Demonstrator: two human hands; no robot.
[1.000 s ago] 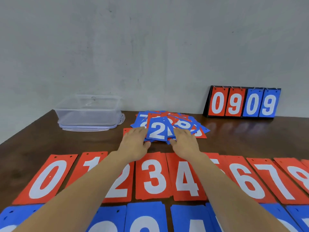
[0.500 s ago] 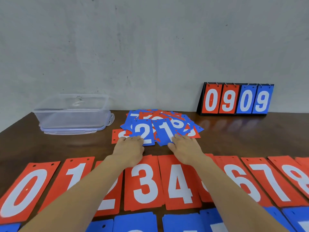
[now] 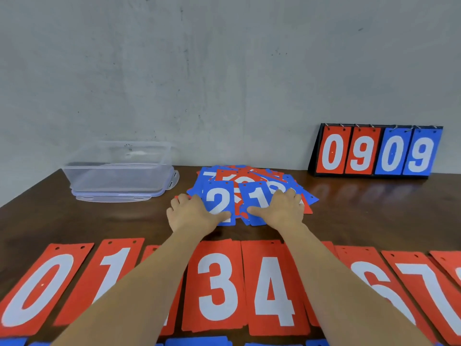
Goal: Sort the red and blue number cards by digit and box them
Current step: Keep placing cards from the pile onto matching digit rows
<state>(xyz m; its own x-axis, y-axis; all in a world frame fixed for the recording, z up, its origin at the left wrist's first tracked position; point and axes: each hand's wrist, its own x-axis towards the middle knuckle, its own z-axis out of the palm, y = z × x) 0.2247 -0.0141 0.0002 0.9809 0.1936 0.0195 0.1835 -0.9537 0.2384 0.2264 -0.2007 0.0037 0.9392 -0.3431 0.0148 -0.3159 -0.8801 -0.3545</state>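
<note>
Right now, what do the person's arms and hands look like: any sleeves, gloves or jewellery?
Both forearms are bare to the frame's lower edge; no sleeve shows. The left hand and right hand are ungloved, with no ring, watch or bracelet visible.
</note>
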